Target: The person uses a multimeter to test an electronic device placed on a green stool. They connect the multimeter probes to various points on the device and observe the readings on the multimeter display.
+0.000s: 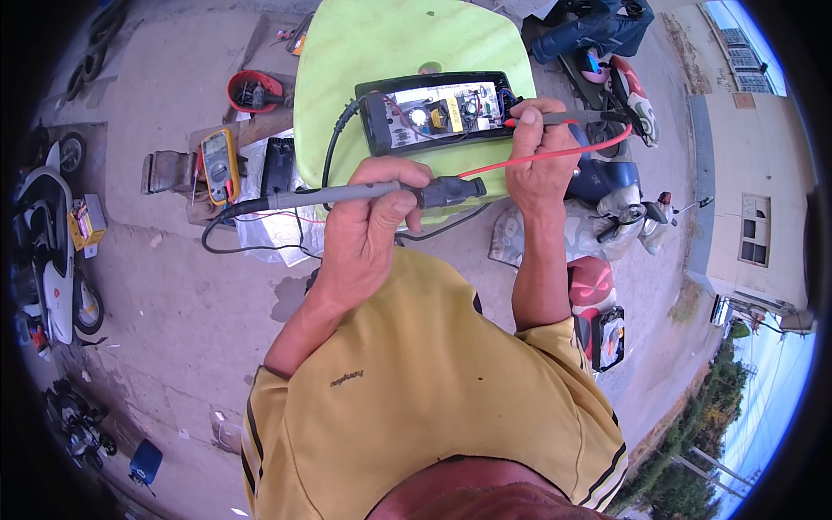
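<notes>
My left hand [368,227] is closed on a black-and-grey test probe [325,195] and a black plug [451,190], whose ends meet near my fingers. In my right hand [539,160] is a grey-handled test probe [585,116] with a red tip end and a red lead [520,161]. Just beyond both hands lies an opened black charger case [374,121], its circuit board [407,130] exposed. The case rests on a light green stool top [347,43]. A yellow multimeter [219,165] leans to the left of the stool. Whether the probe tips touch metal cannot be made out.
A black cable [334,143] leaves the case's left end. Left of the stool are a vise [169,172], a red bowl of small parts [254,91] and a black case half [279,165]. Scooters [607,173] stand close on the right, a white motorbike [54,251] farther left.
</notes>
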`<state>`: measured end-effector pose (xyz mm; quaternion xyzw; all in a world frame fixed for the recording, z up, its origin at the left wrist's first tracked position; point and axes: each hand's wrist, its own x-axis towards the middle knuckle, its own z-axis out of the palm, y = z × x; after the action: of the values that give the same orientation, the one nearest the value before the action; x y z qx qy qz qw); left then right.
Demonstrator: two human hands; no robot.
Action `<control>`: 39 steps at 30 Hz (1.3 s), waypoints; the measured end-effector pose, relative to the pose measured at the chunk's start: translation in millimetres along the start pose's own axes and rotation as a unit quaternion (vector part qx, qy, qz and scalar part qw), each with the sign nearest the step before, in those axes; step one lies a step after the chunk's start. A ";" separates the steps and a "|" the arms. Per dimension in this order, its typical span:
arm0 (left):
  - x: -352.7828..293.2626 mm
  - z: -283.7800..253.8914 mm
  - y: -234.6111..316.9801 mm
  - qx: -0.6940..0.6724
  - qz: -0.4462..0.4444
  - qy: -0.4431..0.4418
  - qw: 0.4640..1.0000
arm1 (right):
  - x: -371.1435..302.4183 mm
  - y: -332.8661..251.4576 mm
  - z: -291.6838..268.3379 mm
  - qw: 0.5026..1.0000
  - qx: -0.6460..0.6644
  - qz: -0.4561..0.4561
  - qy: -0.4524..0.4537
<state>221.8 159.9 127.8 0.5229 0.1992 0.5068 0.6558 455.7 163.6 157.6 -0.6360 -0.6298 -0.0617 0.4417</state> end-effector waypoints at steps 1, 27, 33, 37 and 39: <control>0.4 0.3 0.2 0.002 0.000 -0.001 1.000 | 0.3 -0.3 -0.9 1.000 -0.023 -0.016 -0.007; -6.3 -1.7 14.9 0.007 -0.031 -0.039 0.999 | 0.3 1.4 -2.9 0.995 -0.087 0.019 -0.043; -6.6 -6.6 11.9 0.042 0.041 -0.020 0.998 | -0.4 4.5 -2.5 0.996 -0.079 0.013 -0.037; -7.8 -7.1 15.9 0.025 0.015 -0.022 0.999 | -1.5 7.5 -2.6 0.996 -0.081 0.011 -0.038; -8.6 -5.9 17.7 0.015 0.001 -0.021 1.000 | -1.7 10.0 -2.0 0.996 -0.080 0.007 -0.038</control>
<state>205.6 154.2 138.9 0.5434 0.1926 0.4933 0.6514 464.9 162.9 152.8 -0.6751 -0.6351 -0.0845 0.3656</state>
